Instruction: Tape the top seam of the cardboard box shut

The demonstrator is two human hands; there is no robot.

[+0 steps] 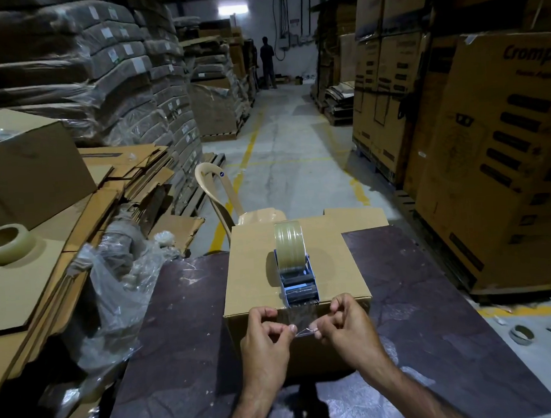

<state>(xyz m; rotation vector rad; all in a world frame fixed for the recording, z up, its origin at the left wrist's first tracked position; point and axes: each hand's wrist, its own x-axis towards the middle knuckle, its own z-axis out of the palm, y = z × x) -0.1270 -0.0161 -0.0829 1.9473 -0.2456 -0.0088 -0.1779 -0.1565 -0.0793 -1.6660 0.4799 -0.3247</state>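
Box [291,266] sits on the dark table [438,311], near edge toward me, flaps down. Dispenser [296,272] rests on the box top, roughly over the centre seam, roll [289,245] upright, cutter end at the near edge.

Tape [299,316] free end is drawn off the dispenser and hangs over the near edge onto the front face. My left hand [266,336] pinches its left corner between thumb and forefinger, other fingers curled in. My right hand [344,324] pinches the right corner the same way. Both closed on the tape only; neither one touches the dispenser.

Handling, my read: the tape is thin, limp, clear film, sticky one side. It looks crumpled at the bottom edge between my fingers, so it'll fold on itself if slack. Keep it taut, hold by the corners only, press down flat on the front face first.

Box looks light and stiff enough; it may slide on the table when I drag the dispenser. Grab the dispenser by the handle, which is hidden behind the roll from here.
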